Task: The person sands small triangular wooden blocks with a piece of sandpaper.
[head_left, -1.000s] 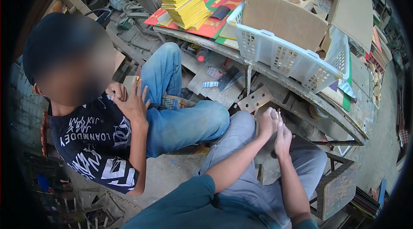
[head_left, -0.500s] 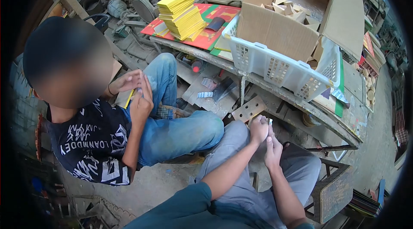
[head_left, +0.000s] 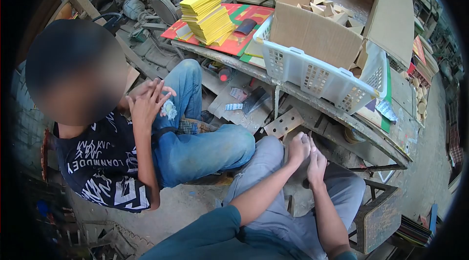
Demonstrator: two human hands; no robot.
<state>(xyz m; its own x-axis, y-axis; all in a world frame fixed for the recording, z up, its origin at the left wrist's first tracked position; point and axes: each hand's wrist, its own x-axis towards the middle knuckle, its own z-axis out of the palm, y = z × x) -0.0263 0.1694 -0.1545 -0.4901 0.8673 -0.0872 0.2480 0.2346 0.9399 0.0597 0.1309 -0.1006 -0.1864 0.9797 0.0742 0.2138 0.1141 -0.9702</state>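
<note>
Holding left hand (head_left: 299,149) and right hand (head_left: 317,164) close together above gray trousers (head_left: 266,158), fingers curled inward — probably to steady something small between them, though cannot tell what, nor whether gripped; hidden there, if present, by the fingers. Just beyond left hand, a drilled wooden board (head_left: 283,123). At far right, wooden blocks (head_left: 330,11) in a cardboard box (head_left: 317,35) — likely to keep loose pieces contained.

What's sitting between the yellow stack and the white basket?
In the head view, a dark curved piece lies between them, on the red-and-green board.
</note>
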